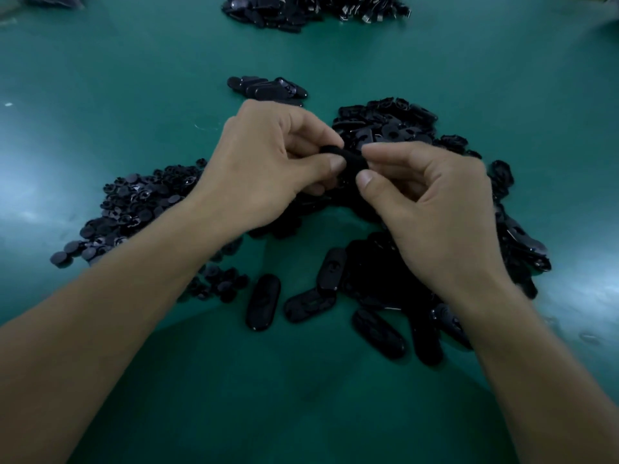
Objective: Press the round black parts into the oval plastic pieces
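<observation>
The green counter (301,413) spreads out under your arms. On its right side lies a wide heap of black oval pieces (388,128), running from beyond your fingers down past your right wrist, with a few strays lying flat in front of you. To your left, partly under your forearm, sits the heap of round parts (134,209). Another dark heap (311,10) lies at the far edge, well apart from the rest.

Your left hand (264,169) and right hand (432,202) meet above the middle of the work, fingers curled. Just beyond your left knuckles lies a small cluster of ovals (264,87).

Between both hands you pinch one black piece (351,160), thumb and forefinger of each hand gripping an end, held clear of the counter. It is too dark to tell whether it is round or oval.
</observation>
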